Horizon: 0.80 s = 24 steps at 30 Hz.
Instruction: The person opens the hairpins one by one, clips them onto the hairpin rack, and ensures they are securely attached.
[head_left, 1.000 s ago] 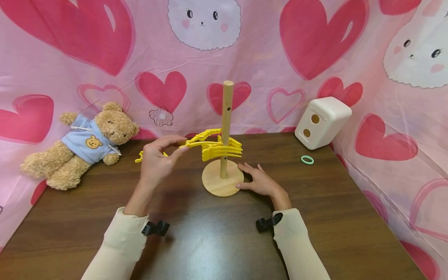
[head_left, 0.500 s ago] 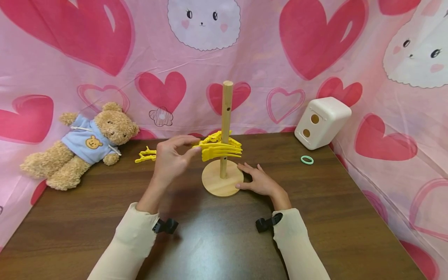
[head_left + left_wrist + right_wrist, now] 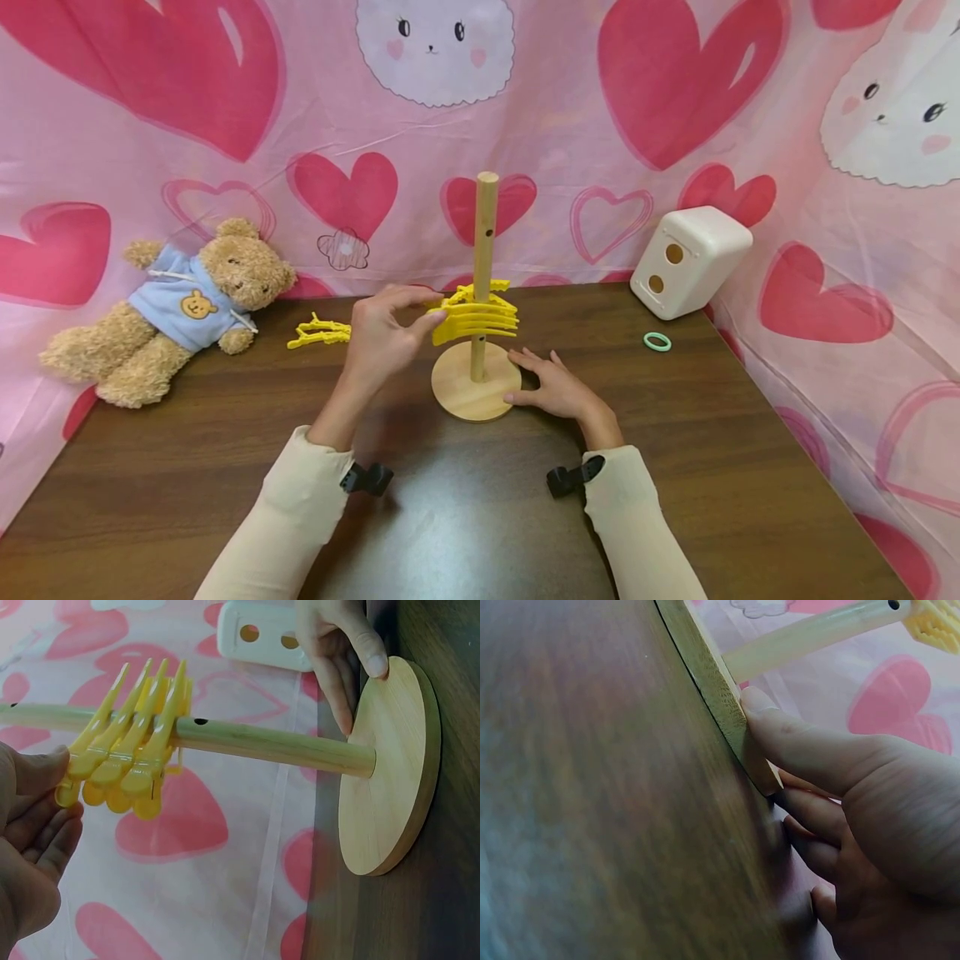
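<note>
A round wooden stand [image 3: 462, 387] bears an upright post [image 3: 484, 233]. Several yellow alligator hair clips [image 3: 480, 323] sit side by side on the lower half of the post, their jaws around it. With thumb and fingers my left hand [image 3: 384, 337] pinches the end of the outermost hair clip [image 3: 96, 742], which lies across the post at the upper end of the row. My right hand [image 3: 561, 390] holds the stand's base at its right rim, thumb on the top face and fingers at the edge in the right wrist view [image 3: 840, 772].
More yellow hair clips [image 3: 322, 332] lie on the brown table [image 3: 450, 517], left of the stand. A teddy bear [image 3: 198, 304] in a blue hoodie leans at the back left. At the back right are a white box [image 3: 692, 262] with round holes and a mint-green ring [image 3: 657, 342].
My left hand has moved right, bringing its yellow hair clip from beside the post to the row on it. Clips on the table came into sight behind it. My right hand stays put.
</note>
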Motion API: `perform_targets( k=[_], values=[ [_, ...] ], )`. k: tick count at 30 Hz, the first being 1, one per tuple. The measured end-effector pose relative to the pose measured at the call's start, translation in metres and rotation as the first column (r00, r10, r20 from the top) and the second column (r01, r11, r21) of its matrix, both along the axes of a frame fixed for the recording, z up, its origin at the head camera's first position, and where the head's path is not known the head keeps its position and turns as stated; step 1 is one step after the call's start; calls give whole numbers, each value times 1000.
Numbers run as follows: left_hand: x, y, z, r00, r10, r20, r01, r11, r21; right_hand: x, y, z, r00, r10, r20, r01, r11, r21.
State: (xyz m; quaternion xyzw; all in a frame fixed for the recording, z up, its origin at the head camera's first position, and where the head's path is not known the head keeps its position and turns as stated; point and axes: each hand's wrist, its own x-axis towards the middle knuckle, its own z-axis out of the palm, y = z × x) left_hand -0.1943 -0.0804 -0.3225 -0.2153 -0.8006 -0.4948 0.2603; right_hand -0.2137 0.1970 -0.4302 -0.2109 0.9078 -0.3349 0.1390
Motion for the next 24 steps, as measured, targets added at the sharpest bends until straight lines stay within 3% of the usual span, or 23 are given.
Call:
perform_targets(
  k=[13,24],
  values=[
    [-2,5,2,1000,-11,5,11,999,-50,2,-1,2,1000,1,-10,-1,1000,-4],
    [-3,1,3,995,-74,65,77,996,-53,0,0,0,1000,1,-13,0,1000,6]
  ],
)
